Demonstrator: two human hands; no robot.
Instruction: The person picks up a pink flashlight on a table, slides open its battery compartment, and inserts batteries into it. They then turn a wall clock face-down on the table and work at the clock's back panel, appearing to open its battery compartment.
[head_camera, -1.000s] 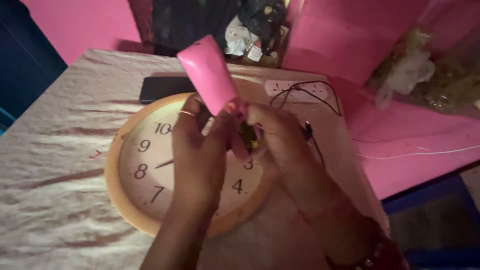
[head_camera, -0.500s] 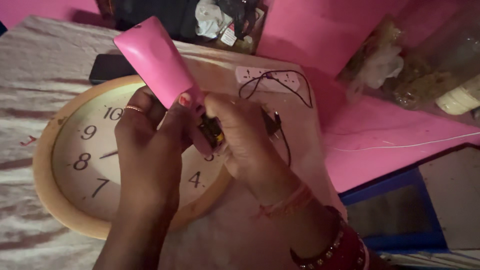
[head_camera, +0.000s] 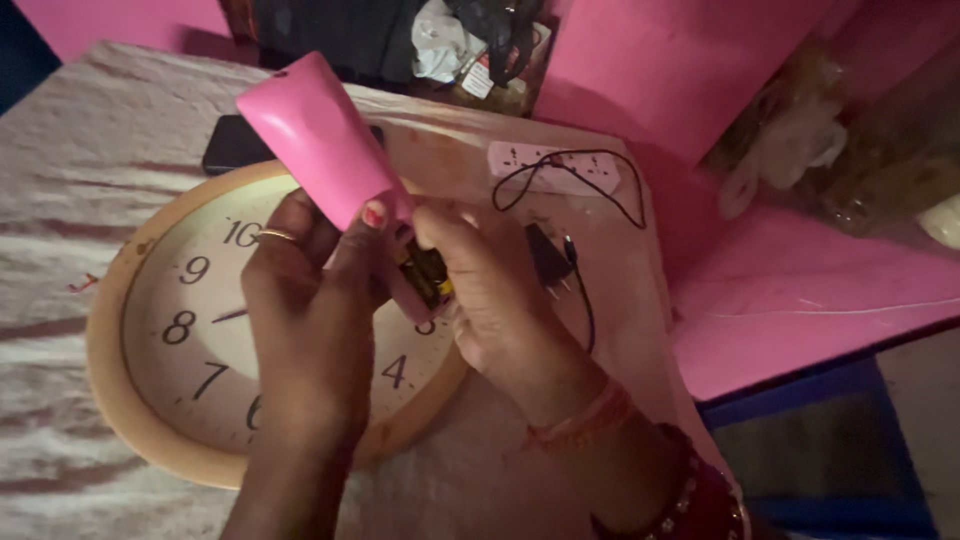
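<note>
The left hand (head_camera: 305, 300) is wrapping its fingers around the narrow lower end of a pink torch-like device (head_camera: 325, 140), thumb pressed against the pink body, so it is closed firmly on it and is tilting the wide end up and away. The right hand (head_camera: 485, 290) is meeting it from the other side, fingers curled over the same lower end, where a dark battery with a yellow band (head_camera: 428, 275) is showing between the two hands. Whether the right fingers are pinching the battery itself or only pressing on the casing beside it, I cannot tell.

Judging from this, the compartment is standing open and the battery is sitting partly in its slot, so the work seems to be in its middle: the cell is neither clearly seated nor out, and no cover is showing closed over it.

Directly beneath both hands a round wall clock (head_camera: 180, 330) with a cream rim is lying face up on a pale cloth-covered table (head_camera: 60, 200). Just beyond the right hand a small black plug adapter (head_camera: 548, 262) is resting, its thin black cable (head_camera: 575, 175) looping over a white power strip (head_camera: 555, 168). Beyond the left hand, past the clock's rim, a dark phone (head_camera: 232, 150) is lying flat.
</note>
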